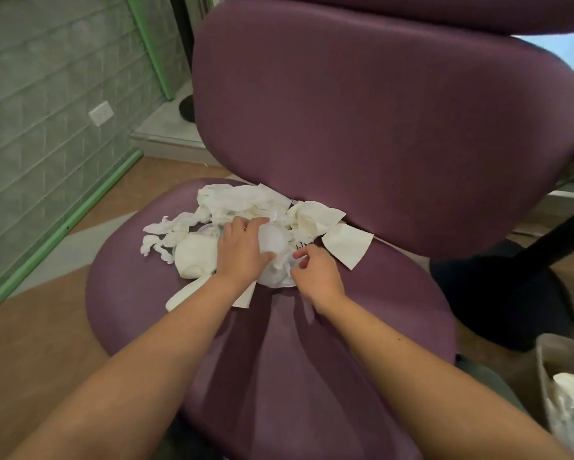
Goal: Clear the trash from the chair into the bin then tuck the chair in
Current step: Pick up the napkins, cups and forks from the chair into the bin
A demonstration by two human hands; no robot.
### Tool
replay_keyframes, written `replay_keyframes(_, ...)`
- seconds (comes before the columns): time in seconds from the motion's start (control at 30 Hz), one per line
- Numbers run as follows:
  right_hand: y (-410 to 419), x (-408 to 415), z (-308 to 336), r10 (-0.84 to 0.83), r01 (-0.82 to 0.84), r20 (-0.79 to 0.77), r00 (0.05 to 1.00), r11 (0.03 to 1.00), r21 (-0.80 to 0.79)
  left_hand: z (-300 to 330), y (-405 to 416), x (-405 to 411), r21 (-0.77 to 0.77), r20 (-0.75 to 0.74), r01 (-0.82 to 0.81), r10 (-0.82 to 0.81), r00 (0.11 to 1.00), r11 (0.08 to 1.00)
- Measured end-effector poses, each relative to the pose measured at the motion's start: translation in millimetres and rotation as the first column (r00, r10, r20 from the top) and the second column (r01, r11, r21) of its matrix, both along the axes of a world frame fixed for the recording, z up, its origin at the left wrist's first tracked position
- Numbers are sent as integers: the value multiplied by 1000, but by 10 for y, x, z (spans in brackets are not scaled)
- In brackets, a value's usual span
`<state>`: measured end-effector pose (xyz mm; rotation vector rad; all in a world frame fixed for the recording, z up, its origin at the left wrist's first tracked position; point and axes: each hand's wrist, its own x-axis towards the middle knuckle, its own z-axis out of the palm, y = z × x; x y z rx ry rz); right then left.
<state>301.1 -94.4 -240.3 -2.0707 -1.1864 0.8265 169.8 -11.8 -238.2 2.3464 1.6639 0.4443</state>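
Note:
A purple office chair (362, 327) fills the view, its seat strewn with white trash at the back. The pile holds crumpled napkins (245, 200), a folded napkin (347, 245), a paper cup on its side (194, 257), a clear plastic cup (273, 241) and a white plastic fork (304, 242). My left hand (242, 252) grips the clear plastic cup from the left. My right hand (317, 272) pinches at the clear plastic trash under the cup, close to the fork. The bin (544, 363) shows at the lower right edge with white trash inside.
A green-framed glass wall (46, 127) runs along the left, with wood and grey floor (40, 327) beside the chair. A dark table leg (544, 240) and black base stand to the right behind the chair. A second purple chair back (445, 11) rises at the top.

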Motion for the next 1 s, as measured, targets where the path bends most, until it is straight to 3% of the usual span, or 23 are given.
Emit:
replay_keyframes(0.3, 153, -161, -9, -56, 53, 33, 998, 996, 76, 98, -31, -160, -148, 182, -16, 43, 982, 989)
replay_keyframes(0.47, 377, -157, 79, 45, -45, -6, 999, 999, -26, 128, -24, -199, -187, 262, 45, 6, 965, 981)
replay_keyframes(0.83, 99, 36, 321, -178, 255, -450, 875, 960, 117, 413, -70, -169, -249, 446, 33, 84, 891, 968)
replay_keyframes(1.0, -279, 278, 414, -245, 342, -510, 824, 934, 105, 589, -209, 34, -256, 505, 64, 77, 860, 965)
